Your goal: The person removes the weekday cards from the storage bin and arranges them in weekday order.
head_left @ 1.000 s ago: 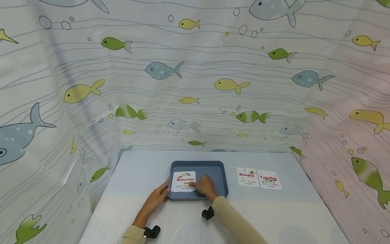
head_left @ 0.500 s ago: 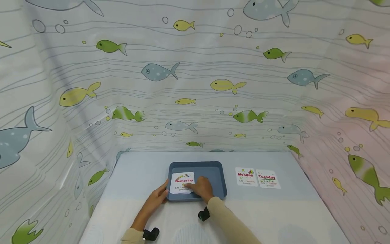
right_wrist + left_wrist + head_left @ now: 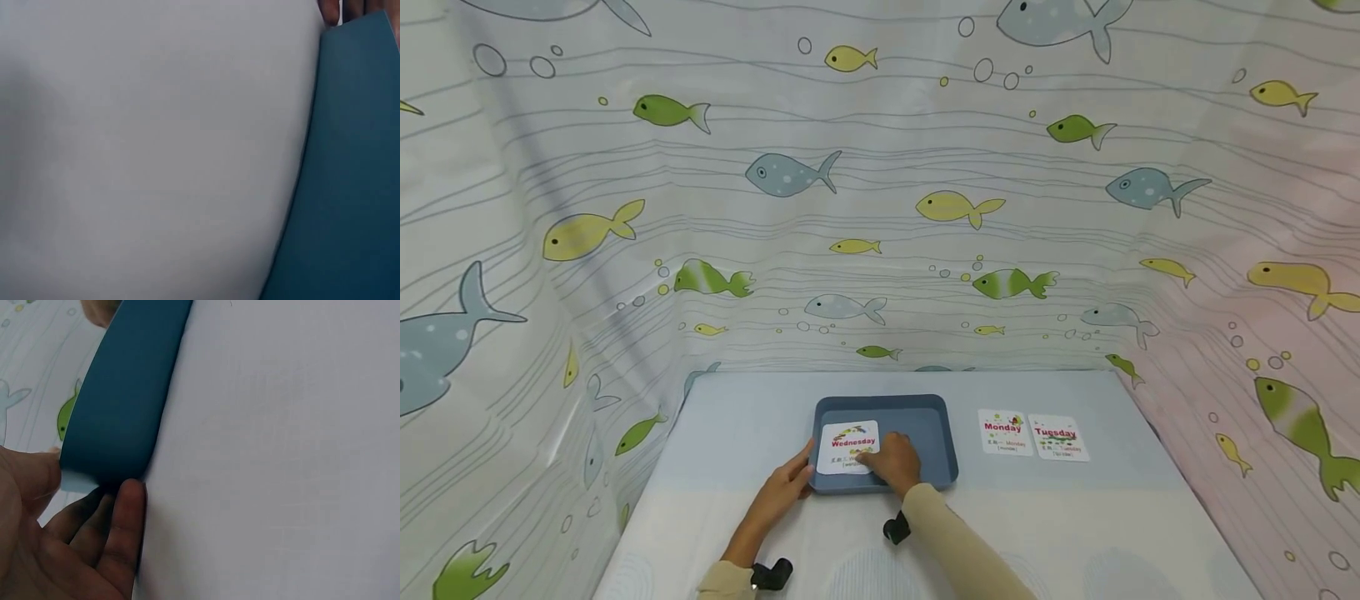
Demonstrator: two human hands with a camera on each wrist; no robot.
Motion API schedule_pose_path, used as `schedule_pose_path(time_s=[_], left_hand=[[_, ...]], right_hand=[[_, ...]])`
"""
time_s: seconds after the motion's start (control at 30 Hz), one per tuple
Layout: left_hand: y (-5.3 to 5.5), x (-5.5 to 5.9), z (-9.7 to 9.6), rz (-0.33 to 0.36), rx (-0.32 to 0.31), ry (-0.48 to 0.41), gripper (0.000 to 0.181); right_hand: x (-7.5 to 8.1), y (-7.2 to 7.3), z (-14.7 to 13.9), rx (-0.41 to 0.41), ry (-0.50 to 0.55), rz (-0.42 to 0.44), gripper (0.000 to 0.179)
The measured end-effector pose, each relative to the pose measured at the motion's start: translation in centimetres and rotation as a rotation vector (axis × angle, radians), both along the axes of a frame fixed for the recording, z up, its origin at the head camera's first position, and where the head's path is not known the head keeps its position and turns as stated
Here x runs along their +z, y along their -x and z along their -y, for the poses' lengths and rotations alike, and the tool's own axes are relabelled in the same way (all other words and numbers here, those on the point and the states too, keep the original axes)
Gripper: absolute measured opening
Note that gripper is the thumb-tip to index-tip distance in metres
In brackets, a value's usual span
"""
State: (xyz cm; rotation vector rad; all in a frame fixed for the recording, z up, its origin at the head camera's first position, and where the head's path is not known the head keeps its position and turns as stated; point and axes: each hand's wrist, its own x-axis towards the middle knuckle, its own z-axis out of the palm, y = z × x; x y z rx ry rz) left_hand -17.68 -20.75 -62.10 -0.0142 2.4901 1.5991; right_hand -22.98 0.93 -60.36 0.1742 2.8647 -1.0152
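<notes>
In the head view, a white card printed "Wednesday" lies in the left part of a blue-grey tray. My right hand reaches over the tray's front and pinches the card at its lower right, thumb on the printed face. The curled fingers hide what lies under that corner. My left hand holds the tray at its front left corner. The left wrist view shows that thumb at the rim and the left fingers low against the outer wall. Only the tray's outer wall fills the right wrist view's right side.
Two more white cards, "Monday" and "Tuesday", lie side by side on the pale cloth right of the tray. A fish-patterned curtain encloses the table at the back and both sides.
My right hand has shifted slightly left, its thumb on the Wednesday card throughout. The left hand stays at the tray corner. The whole head view has drifted a little.
</notes>
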Motion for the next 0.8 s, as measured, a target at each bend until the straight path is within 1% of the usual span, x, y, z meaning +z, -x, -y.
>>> schedule_pose_path(time_s=[0.23, 0.47, 0.67, 0.8], left_hand=[[-0.04, -0.10, -0.08, -0.005, 0.000, 0.001, 0.054], [-0.07, -0.24, -0.12, -0.006, -0.001, -0.008, 0.055], [0.08, -0.28, 0.07, -0.004, -0.004, -0.014, 0.055], [0.18, -0.09, 0.15, 0.005, 0.003, -0.029, 0.055]], right_hand=[[-0.14, -0.06, 0.07, -0.003, -0.024, -0.008, 0.050], [-0.67, 0.22, 0.05, -0.022, -0.021, 0.034, 0.047], [-0.59, 0.68, 0.14, -0.059, 0.002, 0.087, 0.043], [-0.50, 0.69, 0.14, -0.071, 0.024, 0.080, 0.040]])
